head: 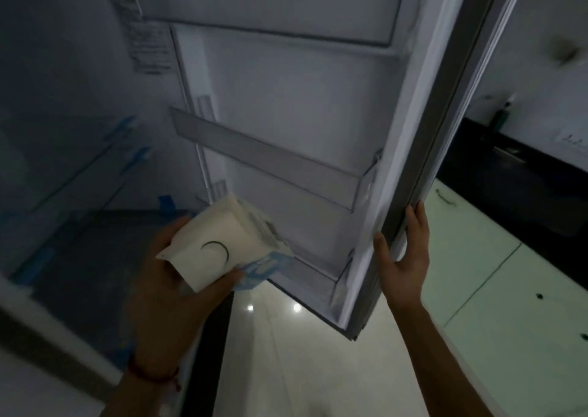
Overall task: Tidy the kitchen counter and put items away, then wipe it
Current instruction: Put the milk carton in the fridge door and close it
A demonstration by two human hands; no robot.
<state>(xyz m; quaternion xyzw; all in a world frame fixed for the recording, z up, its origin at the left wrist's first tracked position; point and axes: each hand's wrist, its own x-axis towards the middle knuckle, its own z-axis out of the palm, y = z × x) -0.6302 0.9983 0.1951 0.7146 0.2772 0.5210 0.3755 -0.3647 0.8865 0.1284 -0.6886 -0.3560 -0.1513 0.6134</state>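
My left hand (168,276) grips a white and blue carton (226,248), tilted on its side in front of the open fridge. Its white bottom faces me, and its far end points toward the lower door shelf (318,270). The fridge door (318,98) stands wide open to the right. My right hand (404,257) holds the door's outer edge low down, thumb on the inner face and fingers wrapped round the grey seal.
The dim fridge interior (79,162) at left has glass shelves with blue tape. A middle door shelf (267,158) looks bare. Pale glossy floor (286,353) lies below. To the right are light green cabinet doors (496,289) under a black counter (515,168) with a dark bottle.
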